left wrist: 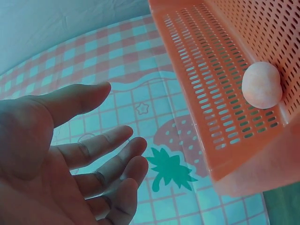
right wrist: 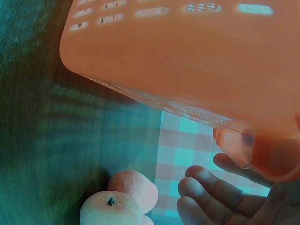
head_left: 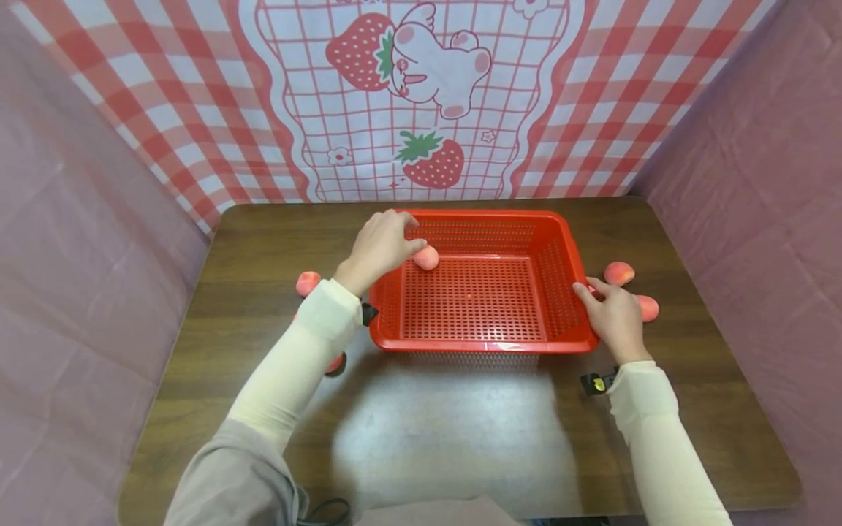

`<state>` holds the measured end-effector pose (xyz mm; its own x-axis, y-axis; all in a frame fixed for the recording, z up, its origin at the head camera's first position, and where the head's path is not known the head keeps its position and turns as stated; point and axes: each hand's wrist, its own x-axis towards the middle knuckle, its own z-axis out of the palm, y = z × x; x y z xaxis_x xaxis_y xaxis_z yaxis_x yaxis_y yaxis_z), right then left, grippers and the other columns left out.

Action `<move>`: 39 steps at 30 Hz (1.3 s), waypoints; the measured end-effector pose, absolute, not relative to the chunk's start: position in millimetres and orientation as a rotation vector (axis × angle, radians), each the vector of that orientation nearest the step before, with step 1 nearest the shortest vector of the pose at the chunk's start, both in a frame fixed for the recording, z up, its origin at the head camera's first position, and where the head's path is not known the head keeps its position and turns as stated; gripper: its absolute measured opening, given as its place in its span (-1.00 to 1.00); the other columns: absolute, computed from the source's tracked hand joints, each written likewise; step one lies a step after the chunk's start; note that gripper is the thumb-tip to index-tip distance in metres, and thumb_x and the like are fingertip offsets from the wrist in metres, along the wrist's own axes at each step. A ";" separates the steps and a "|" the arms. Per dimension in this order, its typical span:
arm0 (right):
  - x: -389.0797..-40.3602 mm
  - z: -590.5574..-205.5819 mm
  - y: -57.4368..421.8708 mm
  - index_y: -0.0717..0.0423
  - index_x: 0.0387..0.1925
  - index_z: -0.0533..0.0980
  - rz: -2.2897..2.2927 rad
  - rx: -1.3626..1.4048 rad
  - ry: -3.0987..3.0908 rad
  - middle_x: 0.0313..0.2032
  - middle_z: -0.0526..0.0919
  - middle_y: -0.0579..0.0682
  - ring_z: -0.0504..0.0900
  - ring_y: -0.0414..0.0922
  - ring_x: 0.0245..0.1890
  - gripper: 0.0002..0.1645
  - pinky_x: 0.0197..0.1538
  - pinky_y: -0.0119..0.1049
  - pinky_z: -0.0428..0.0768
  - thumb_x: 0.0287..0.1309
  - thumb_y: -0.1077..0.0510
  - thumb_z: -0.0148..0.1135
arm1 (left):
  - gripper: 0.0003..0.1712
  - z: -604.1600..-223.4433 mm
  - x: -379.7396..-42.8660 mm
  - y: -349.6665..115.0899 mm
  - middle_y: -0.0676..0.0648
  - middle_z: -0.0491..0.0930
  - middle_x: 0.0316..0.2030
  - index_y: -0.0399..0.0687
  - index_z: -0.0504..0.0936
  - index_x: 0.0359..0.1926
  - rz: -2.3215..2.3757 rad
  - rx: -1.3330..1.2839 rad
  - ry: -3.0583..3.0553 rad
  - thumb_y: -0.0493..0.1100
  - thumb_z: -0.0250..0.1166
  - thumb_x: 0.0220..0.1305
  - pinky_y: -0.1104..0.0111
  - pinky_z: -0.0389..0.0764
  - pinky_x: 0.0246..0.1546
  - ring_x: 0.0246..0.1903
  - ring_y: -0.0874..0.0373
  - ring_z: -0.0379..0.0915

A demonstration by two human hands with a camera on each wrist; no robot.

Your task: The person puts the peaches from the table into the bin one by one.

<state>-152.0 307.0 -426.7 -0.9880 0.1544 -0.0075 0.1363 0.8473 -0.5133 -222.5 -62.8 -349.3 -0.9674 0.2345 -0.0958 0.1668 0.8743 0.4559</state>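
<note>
A red perforated plastic basket (head_left: 483,346) stands on the table between both hands. One peach (head_left: 426,258) lies inside it, at the left back part, and shows against the mesh in the left wrist view. Above the basket's left back corner is my left hand (head_left: 384,241), its fingers spread and loosely bent; the left wrist view shows it apart from the peach (left wrist: 261,85). My right hand (head_left: 615,314) grips the basket's right rim, thumb over the edge and fingers on the outer side. The right wrist view shows the fingers (right wrist: 220,192) under the rim, partly hidden.
Right of the basket, near the right hand, lie peaches, among them one (head_left: 619,274) behind another (head_left: 647,307). On the left side are a peach (head_left: 307,283) and another (head_left: 335,364) partly covered by the left sleeve. A checked cloth (head_left: 197,109) hangs behind the wooden table (head_left: 230,351).
</note>
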 end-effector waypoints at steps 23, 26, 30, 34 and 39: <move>-153.8 -424.9 303.8 0.28 0.24 0.45 0.828 -0.235 -2.981 -0.19 0.68 0.34 0.54 0.10 -0.40 -0.29 -0.36 -0.27 0.42 0.38 -0.22 0.00 | -0.45 -341.1 -210.1 -94.3 -0.12 0.55 0.07 -0.08 0.54 0.20 0.794 0.212 2.922 0.07 0.29 0.28 0.12 0.46 0.12 0.06 -0.04 0.40; -153.9 -423.9 304.3 0.28 0.25 0.43 0.840 -0.252 -2.997 -0.21 0.68 0.33 0.54 0.07 -0.42 -0.27 -0.40 -0.30 0.41 0.38 -0.23 -0.01 | -0.46 -339.4 -209.5 -97.9 -0.13 0.55 0.08 -0.09 0.54 0.20 0.809 0.202 2.925 0.07 0.30 0.28 0.10 0.44 0.14 0.07 -0.06 0.39; -153.4 -423.4 305.0 0.26 0.27 0.42 0.848 -0.277 -3.012 -0.18 0.67 0.32 0.55 0.05 -0.43 -0.26 -0.42 -0.33 0.42 0.37 -0.24 -0.01 | -0.45 -339.3 -209.2 -103.3 -0.15 0.55 0.08 -0.12 0.54 0.19 0.820 0.192 2.929 0.06 0.30 0.27 0.09 0.41 0.19 0.10 -0.07 0.40; -152.8 -424.1 305.6 0.26 0.26 0.43 0.840 -0.273 -3.008 -0.16 0.67 0.32 0.55 0.05 -0.42 -0.26 -0.41 -0.32 0.42 0.37 -0.24 -0.02 | -0.46 -341.9 -208.2 -109.3 -0.16 0.56 0.05 -0.13 0.56 0.17 0.839 0.180 2.936 0.05 0.30 0.27 0.08 0.41 0.18 0.09 -0.08 0.40; -152.8 -426.1 306.6 0.28 0.23 0.45 0.809 -0.253 -2.998 -0.14 0.68 0.34 0.55 0.07 -0.42 -0.27 -0.40 -0.31 0.40 0.37 -0.24 -0.01 | -0.47 -347.7 -205.4 -118.7 -0.18 0.57 0.06 -0.15 0.56 0.16 0.853 0.165 2.945 0.04 0.30 0.27 0.06 0.41 0.18 0.11 -0.11 0.41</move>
<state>-152.8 306.6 -426.1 -0.9865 0.1628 -0.0169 0.1492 0.8519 -0.5021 -205.4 -118.7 -347.7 -0.9917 0.1227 -0.0387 0.0830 0.8401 0.5361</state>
